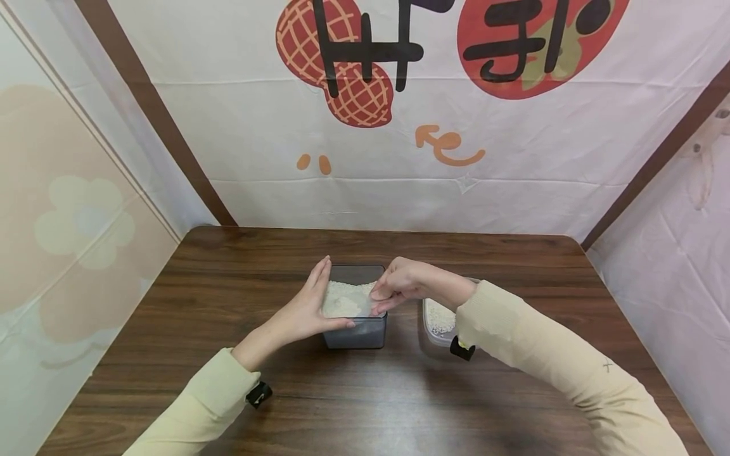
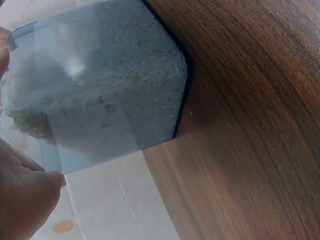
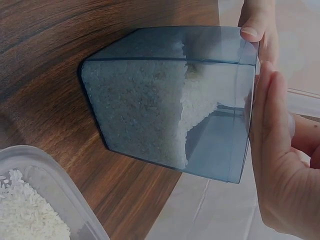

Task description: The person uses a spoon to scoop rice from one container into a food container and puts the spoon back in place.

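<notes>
A see-through blue-grey container (image 1: 355,335) of white rice (image 1: 343,299) stands on the table. My left hand (image 1: 308,309) grips its left side, thumb along the front rim and fingers reaching toward the back. In the right wrist view the rice (image 3: 135,105) slopes inside the tinted walls. My right hand (image 1: 402,285) is bent down over the right rim, fingertips just inside, above the rice. Between its thumb and fingers it pinches a clear plastic piece (image 3: 292,125), mostly hidden by the hand; I cannot tell its kind.
A clear plastic tub (image 1: 429,326) with more rice stands to the right, partly under my right forearm. The brown wooden table (image 1: 365,399) ends at a printed cloth (image 1: 342,202) behind. Black wrist straps (image 1: 259,394) hang at both sleeves.
</notes>
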Demonstrator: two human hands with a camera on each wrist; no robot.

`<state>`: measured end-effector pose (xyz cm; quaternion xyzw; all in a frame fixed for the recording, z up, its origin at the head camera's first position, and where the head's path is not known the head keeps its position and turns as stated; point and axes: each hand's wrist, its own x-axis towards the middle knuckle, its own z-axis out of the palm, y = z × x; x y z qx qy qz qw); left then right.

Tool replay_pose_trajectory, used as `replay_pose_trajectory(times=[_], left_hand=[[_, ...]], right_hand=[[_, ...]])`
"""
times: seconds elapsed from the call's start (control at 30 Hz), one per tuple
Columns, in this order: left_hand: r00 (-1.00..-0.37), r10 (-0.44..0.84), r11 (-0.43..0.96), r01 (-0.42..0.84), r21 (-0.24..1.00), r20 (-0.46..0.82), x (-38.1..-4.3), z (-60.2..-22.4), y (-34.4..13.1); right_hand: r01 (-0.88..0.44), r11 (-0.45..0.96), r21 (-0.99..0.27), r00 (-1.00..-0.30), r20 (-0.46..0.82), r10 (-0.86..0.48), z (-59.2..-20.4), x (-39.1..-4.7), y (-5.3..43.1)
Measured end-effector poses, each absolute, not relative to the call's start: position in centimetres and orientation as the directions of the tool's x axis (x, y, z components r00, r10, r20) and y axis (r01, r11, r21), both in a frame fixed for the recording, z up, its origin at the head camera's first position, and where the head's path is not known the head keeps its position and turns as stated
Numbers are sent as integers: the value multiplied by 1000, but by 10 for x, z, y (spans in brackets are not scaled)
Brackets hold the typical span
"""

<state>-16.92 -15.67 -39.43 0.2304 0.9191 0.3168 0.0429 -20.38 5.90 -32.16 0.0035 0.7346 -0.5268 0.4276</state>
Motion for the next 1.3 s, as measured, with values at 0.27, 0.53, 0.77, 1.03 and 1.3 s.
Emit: replay_pose_trajectory(times=[0.27, 0.53, 0.77, 1.03, 1.3], left_hand=[[-891, 450, 697, 396, 597, 66, -169, -393, -157], [-886, 456, 693, 413, 591, 83, -167, -393, -156], [-884, 460, 692, 420, 587, 91, -168, -393, -156], [-878, 467, 684, 431, 588, 100, -167, -392, -157], [-881, 463, 687, 427, 588, 98, -167, -393, -157]], right_hand=[[468, 419, -778, -647, -625, -436, -320, -204, 67], [471, 391, -791, -656, -610, -445, -321, -202, 72], [496, 347, -796, -669, -605, -433, -325, -202, 78], [506, 322, -800, -668, -599, -440, -329, -203, 84], [493, 278, -824, -669, -564, -484, -330, -203, 91]])
